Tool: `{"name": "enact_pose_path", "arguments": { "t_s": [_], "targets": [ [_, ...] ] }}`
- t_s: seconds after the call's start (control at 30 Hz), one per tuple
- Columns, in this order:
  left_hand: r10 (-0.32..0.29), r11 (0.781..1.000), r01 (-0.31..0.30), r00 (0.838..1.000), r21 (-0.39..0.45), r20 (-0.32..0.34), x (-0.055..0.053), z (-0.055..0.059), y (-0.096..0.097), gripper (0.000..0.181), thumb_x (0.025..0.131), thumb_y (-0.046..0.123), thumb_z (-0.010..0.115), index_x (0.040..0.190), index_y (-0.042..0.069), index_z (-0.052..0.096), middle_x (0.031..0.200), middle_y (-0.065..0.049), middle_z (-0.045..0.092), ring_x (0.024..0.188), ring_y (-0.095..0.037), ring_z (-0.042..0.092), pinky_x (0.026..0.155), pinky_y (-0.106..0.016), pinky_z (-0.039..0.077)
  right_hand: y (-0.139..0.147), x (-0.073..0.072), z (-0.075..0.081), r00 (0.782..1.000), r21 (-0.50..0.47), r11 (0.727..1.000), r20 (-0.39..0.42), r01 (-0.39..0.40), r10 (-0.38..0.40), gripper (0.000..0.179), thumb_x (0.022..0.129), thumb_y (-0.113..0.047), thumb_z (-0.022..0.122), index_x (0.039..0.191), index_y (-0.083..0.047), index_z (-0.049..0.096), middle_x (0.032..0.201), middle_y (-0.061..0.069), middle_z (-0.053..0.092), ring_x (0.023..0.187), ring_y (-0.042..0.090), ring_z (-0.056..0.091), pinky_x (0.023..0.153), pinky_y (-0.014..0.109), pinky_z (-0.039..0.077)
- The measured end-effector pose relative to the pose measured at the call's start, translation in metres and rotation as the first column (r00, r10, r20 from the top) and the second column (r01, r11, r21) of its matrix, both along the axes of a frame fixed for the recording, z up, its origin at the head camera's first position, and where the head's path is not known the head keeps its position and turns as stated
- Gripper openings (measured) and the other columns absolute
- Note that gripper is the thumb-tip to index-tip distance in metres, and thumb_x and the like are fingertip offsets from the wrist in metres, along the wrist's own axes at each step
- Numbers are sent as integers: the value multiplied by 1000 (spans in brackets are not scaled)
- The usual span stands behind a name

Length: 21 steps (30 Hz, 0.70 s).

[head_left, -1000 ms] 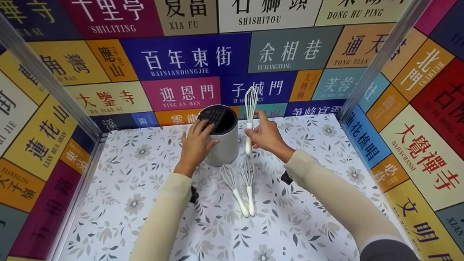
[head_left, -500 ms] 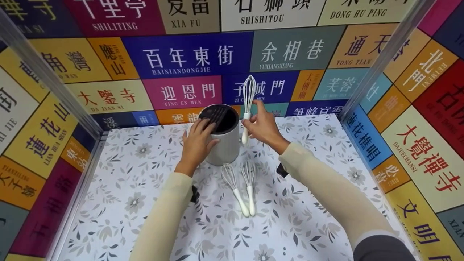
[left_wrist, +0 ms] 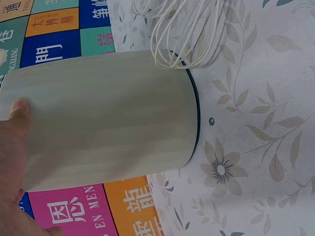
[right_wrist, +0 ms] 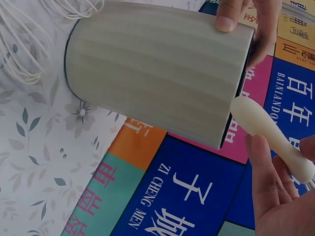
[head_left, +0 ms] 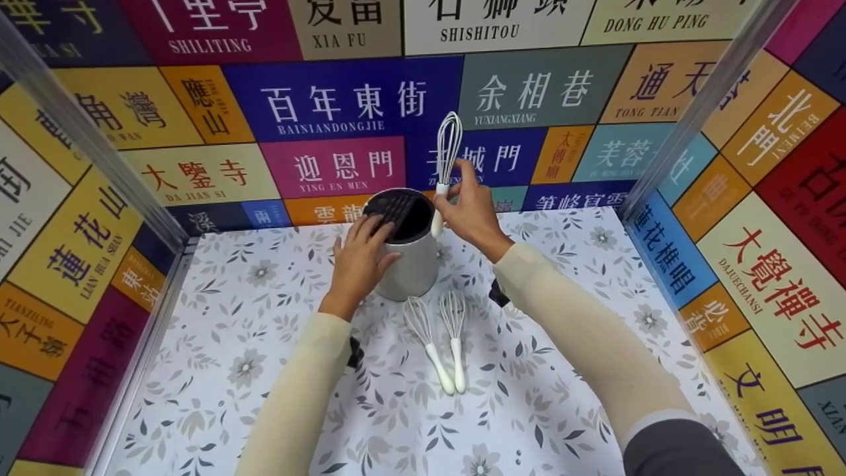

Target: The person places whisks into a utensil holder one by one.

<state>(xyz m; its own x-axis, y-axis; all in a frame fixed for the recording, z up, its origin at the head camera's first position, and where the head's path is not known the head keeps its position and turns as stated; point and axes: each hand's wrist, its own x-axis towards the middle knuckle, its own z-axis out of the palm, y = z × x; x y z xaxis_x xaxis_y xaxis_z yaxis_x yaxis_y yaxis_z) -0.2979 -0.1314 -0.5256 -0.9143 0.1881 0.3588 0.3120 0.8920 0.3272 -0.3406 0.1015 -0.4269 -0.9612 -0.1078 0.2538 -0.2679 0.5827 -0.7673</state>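
Note:
A whitish cylindrical utensil holder (head_left: pixel 411 271) with a black slotted insert (head_left: pixel 391 203) stands upright on the table. My left hand (head_left: pixel 360 259) grips its rim on the left, thumb against the outer wall and fingers over the top. My right hand (head_left: pixel 472 210) pinches a whisk (head_left: pixel 449 149) by its white handle, wires upward, at the holder's right rim. In the right wrist view the handle's end (right_wrist: pixel 248 113) lies close beside the rim; whether they touch I cannot tell. Two more whisks, the left one (head_left: pixel 435 367) and the right one (head_left: pixel 457 363), lie in front of the holder.
A white cloth with grey flowers and leaves (head_left: pixel 251 370) covers the table. Behind it rises a wall of coloured sign panels (head_left: pixel 330 99), with similar panels at both sides. Clear corner strips (head_left: pixel 700 99) run up where the walls meet.
My right hand has lifted the whisk and carried it left, from beside the holder to its right rim. My left hand and the two lying whisks have stayed in place.

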Motion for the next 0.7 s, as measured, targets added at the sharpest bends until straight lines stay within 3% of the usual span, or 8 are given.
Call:
{"name": "enact_pose_path", "arguments": {
  "t_s": [0.13, 0.27, 0.47, 0.7],
  "targets": [
    [-2, 1000, 2, 1000, 2, -3, 0, 0, 0, 59, 97, 52, 64, 150, 28, 52, 160, -1, 43, 153, -26, 29, 111, -76, 30, -7, -7, 2, 998, 18, 999, -52, 28, -27, 69, 94, -27, 69, 153, -19, 35, 95, 5, 71, 76, 20, 67, 79, 38, 54],
    [-3, 1000, 3, 1000, -4, -7, 1, 0, 0, 59, 97, 51, 64, 150, 28, 52, 160, -1, 43, 153, -26, 30, 110, -76, 31, -14, -13, 2, 995, 7, 999, -91, 38, -37, 67, 94, -26, 69, 153, -19, 36, 94, 6, 72, 84, 22, 67, 83, 41, 53],
    [10, 999, -10, 1000, -44, -8, 1, 1, 1, 59, 97, 51, 64, 150, 27, 52, 160, 0, 43, 154, -25, 29, 110, -76, 32, -22, -20, -2, 989, 21, 999, -144, 41, -38, 68, 97, -28, 67, 155, -20, 33, 96, 6, 71, 80, 22, 65, 76, 41, 52],
    [13, 999, -13, 1000, -45, -4, 1, 2, 0, 59, 97, 51, 64, 150, 28, 52, 160, 0, 43, 153, -25, 30, 110, -76, 32, -27, -28, -11, 989, 24, 999, -147, 29, -25, 66, 97, -27, 66, 154, -20, 34, 97, 5, 73, 74, 17, 65, 74, 38, 53]
  ]
}}
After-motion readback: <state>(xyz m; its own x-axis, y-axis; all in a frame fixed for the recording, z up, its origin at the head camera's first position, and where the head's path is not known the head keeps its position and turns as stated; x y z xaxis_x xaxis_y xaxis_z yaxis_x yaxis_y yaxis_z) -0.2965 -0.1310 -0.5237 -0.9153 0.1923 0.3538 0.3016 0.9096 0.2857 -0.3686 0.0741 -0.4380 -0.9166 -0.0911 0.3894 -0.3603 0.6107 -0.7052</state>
